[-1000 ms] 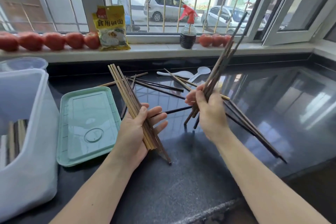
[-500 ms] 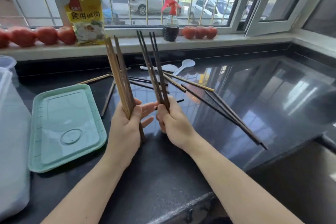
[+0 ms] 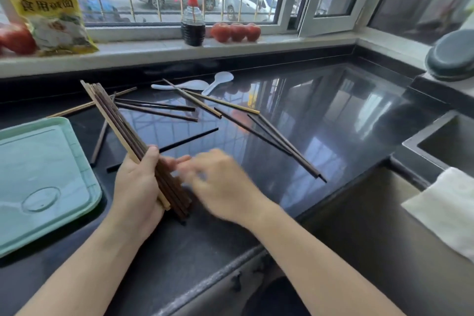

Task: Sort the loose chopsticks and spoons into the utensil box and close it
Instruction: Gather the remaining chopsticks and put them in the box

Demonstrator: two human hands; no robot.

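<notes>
My left hand point(image 3: 136, 187) grips a thick bundle of wooden and dark chopsticks point(image 3: 115, 120), tilted up and to the left, lower ends near the black counter point(image 3: 320, 110). My right hand point(image 3: 220, 182) is blurred just right of the bundle, its fingers reaching toward it and holding nothing I can see. Several loose chopsticks point(image 3: 269, 133) lie scattered on the counter behind. Two white spoons point(image 3: 179, 84) point(image 3: 220, 78) lie near the back wall. The mint-green lid point(image 3: 38, 174) lies flat at the left. The utensil box itself is out of view.
On the windowsill stand a red-topped spray bottle point(image 3: 192, 25), tomatoes point(image 3: 236, 32) and a yellow food packet point(image 3: 51, 13). A sink point(image 3: 448, 141) with a white cloth point(image 3: 446, 208) on its edge is at the right, with a dark round dish point(image 3: 454, 56) behind it.
The dark chopsticks that my right hand held upright have joined the bundle in my left hand. My right hand is now empty and moving. The view has swung right, losing the box.
</notes>
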